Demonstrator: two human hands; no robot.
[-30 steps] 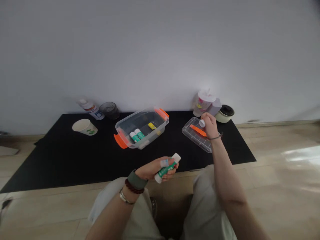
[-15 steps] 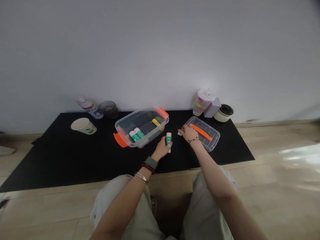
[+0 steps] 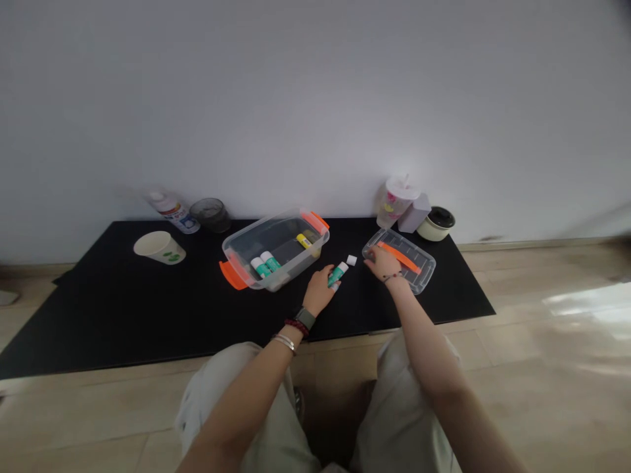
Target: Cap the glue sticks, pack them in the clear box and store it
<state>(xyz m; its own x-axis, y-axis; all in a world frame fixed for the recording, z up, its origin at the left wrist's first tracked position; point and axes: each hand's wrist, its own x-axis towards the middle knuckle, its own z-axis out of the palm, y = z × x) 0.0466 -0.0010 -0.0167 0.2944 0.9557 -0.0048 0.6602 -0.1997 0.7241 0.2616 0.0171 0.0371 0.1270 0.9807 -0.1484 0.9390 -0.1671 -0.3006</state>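
Observation:
My left hand [image 3: 319,291] is shut on a green-and-white glue stick [image 3: 337,273], which tilts up and to the right from my fingers. A small white glue stick cap [image 3: 351,260] lies on the black mat, a little beyond the stick's tip and apart from both hands. My right hand [image 3: 382,263] rests open on the near edge of a clear plastic lid [image 3: 411,270] with an orange strip. To the left stands a clear plastic box [image 3: 290,243] with orange handles, holding two green-and-white glue sticks [image 3: 261,265] and a yellow one [image 3: 304,241].
The black mat [image 3: 98,315] lies on a wooden floor beneath a white wall. Along its far side are a paper cup [image 3: 159,247], a spray bottle [image 3: 172,213], a dark glass [image 3: 210,215], a lidded plastic cup [image 3: 395,202], a lilac box [image 3: 414,213] and a cream jar [image 3: 436,223].
The glue stick has gone from nearly upright to tilted in my left hand. The white cap now lies visibly on the mat beside my right hand's fingers.

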